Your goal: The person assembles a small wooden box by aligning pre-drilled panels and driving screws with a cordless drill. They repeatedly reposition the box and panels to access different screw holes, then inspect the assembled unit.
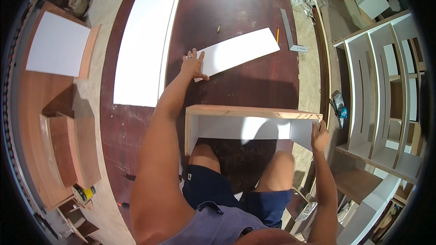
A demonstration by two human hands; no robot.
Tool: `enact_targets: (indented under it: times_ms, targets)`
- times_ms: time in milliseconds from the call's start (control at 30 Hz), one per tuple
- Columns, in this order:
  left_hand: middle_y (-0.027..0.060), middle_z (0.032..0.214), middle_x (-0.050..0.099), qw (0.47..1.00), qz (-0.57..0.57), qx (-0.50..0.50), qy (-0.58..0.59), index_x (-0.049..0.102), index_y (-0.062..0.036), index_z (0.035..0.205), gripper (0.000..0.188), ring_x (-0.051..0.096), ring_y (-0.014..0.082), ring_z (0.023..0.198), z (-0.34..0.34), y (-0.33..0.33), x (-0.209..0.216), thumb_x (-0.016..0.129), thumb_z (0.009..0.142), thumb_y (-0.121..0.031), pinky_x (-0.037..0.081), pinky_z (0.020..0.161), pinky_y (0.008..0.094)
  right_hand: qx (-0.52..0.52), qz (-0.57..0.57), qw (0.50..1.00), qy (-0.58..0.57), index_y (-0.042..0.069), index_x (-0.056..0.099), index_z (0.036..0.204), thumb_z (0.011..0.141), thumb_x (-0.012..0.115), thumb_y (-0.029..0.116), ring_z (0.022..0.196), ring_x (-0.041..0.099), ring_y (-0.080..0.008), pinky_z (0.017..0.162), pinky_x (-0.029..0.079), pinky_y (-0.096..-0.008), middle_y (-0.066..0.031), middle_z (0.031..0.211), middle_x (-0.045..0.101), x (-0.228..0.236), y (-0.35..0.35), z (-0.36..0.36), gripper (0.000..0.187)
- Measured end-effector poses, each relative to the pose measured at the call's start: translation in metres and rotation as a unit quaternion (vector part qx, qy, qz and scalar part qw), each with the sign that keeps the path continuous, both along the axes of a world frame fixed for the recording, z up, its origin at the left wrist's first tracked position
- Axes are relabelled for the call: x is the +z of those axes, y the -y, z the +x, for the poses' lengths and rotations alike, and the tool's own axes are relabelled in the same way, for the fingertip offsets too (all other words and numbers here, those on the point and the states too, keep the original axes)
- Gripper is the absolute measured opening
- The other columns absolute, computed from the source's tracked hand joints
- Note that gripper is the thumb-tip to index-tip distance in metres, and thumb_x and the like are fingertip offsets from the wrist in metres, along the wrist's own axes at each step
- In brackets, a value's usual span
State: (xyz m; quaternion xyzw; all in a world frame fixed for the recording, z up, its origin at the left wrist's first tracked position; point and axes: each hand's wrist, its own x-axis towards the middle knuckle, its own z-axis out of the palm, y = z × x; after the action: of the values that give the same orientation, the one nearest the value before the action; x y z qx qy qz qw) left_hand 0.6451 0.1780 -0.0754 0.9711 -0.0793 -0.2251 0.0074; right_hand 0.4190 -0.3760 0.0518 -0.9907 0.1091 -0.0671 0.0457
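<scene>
My left hand [194, 65] reaches forward with its fingers spread over the near left end of a white rectangular panel [240, 51], which lies at a slant on the dark red board. Close to my knees stands a drawer-like wooden frame [245, 128] with white inner faces and a bare wood edge; it has an open middle through which the dark board shows. At this frame's right corner my right hand [320, 136] grips the side piece, fingers wrapped over its edge. The far ends of my right fingers are partly hidden.
Long white panels [145, 50] lie on the dark red board [204, 13] at left. Beyond the slanted panel are a pencil [278, 35] and a metal try square [287, 29]. A white shelf unit [379, 95] stands at right, wooden pieces [84, 149] at left, a yellow tape measure [83, 193] nearby.
</scene>
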Motion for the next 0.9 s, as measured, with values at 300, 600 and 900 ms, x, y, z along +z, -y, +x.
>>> enact_targets:
  times_ms: [300, 600, 900]
  targets:
    - [0.0292, 0.157, 0.018, 0.999, -0.016, -0.019, -0.046, 0.01, -0.0199, 0.158, 0.138, 0.023, 0.052, 0.142, 0.024, 0.012, -0.001, 0.089, 0.051, -0.056, 0.022, 0.112, 0.0652, -0.093, -0.005, 0.994, -0.057, 0.005, 0.058, 0.11, 0.094, 0.059, 0.037, 0.084, 0.066, -0.0444, 0.07, 0.051, -0.0511, -0.0248, 0.091, 0.067, 0.004, -0.013, 0.007, 0.035]
    - [0.0135, 0.119, 0.055, 0.521, -0.608, 0.408, -0.438, 0.049, -0.0021, 0.132, 0.083, 0.056, 0.0268, 0.107, -0.003, 0.015, 0.149, 0.074, 0.072, -0.053, 0.046, 0.092, 0.0456, -0.086, 0.073, 0.991, -0.071, 0.002, 0.06, 0.094, 0.095, 0.06, 0.039, 0.08, 0.062, -0.0487, 0.069, 0.048, -0.0538, -0.027, 0.083, 0.064, 0.008, -0.002, 0.006, 0.037]
    - [0.0181, 0.139, 0.049, 0.261, -0.881, 0.266, -0.293, 0.044, -0.0049, 0.14, 0.078, 0.053, 0.0332, 0.122, -0.214, 0.075, 0.295, 0.057, 0.083, -0.057, 0.044, 0.102, 0.049, -0.012, 0.071, 0.985, 0.156, 0.005, 0.062, 0.109, 0.095, 0.058, 0.044, 0.099, 0.064, -0.0368, 0.083, 0.049, -0.0469, -0.0176, 0.106, 0.066, 0.015, -0.002, -0.013, 0.042]
